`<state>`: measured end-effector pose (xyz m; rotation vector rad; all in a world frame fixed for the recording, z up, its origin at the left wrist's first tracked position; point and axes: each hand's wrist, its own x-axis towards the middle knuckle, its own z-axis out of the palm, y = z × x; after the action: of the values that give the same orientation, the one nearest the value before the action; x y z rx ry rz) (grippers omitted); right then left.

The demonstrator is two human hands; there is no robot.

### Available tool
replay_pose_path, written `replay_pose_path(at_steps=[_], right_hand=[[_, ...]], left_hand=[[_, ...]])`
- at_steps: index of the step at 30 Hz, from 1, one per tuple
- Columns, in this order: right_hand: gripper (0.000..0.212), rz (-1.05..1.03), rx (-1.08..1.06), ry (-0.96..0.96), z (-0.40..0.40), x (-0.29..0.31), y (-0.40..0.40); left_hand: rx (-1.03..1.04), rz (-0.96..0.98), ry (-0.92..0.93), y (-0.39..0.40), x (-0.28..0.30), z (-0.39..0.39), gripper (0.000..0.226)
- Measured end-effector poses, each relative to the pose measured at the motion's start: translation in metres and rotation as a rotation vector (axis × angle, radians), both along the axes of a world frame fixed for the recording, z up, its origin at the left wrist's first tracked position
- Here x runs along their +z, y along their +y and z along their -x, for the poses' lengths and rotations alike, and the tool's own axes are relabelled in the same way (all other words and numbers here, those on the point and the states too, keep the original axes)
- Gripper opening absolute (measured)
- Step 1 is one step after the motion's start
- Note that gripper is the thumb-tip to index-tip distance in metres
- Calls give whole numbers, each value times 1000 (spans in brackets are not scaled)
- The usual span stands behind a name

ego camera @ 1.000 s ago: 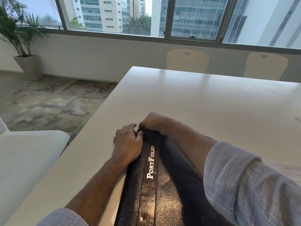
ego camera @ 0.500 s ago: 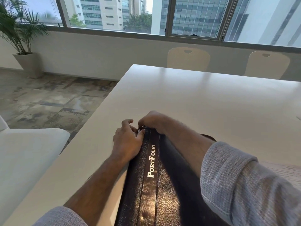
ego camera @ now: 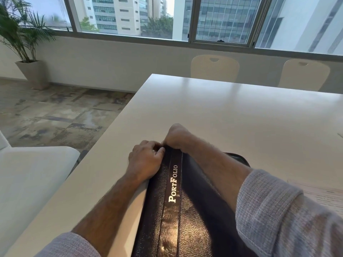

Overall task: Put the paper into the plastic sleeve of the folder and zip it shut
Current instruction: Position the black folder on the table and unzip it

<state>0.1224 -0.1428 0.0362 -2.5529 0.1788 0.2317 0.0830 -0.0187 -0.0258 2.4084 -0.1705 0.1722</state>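
Observation:
A black leather folder (ego camera: 187, 210) marked "PortFolio" lies closed on the white table (ego camera: 232, 117), its spine pointing away from me. My left hand (ego camera: 143, 161) rests on the folder's far left corner with the fingers curled at its edge. My right hand (ego camera: 176, 137) is curled over the far end of the spine, fingertips hidden; it seems to pinch something small there, probably the zip pull, which I cannot see. A printed paper (ego camera: 323, 194) lies on the table at the right, partly behind my right sleeve.
Two cream chairs (ego camera: 215, 68) stand at the table's far side under the window. A white seat (ego camera: 31, 175) is at my left, below the table's left edge. A potted palm (ego camera: 24, 43) stands in the far left corner.
My left hand's fingers have curled in closer to my right hand at the folder's far corner. The folder has stayed in place.

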Motion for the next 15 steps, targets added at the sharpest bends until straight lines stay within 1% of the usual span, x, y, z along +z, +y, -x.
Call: replay_pose_path(at_steps=[3,4,6,7,9,13,15], right_hand=[[16,-56,-48,69,-1,4,-3],[13,-113,-84,90,0,4,-4],[10,-219,-136,119,1,2,-5],[10,-232,-141,124,2,1,-6],[12,-180,-134,92,2,-3,-4],[19,15,-96,-35,2,-5,-4],[18,51,-85,-55,2,-6,-4]], left_hand=[[-22,-55,35,2,0,-3,35],[-30,-67,44,2,0,-4,36],[-47,-87,58,2,0,-6,35],[-52,-95,65,2,1,-7,34],[-54,-109,75,2,2,-9,34],[-45,-128,86,0,3,-11,35],[-42,-133,87,0,3,-11,35]])
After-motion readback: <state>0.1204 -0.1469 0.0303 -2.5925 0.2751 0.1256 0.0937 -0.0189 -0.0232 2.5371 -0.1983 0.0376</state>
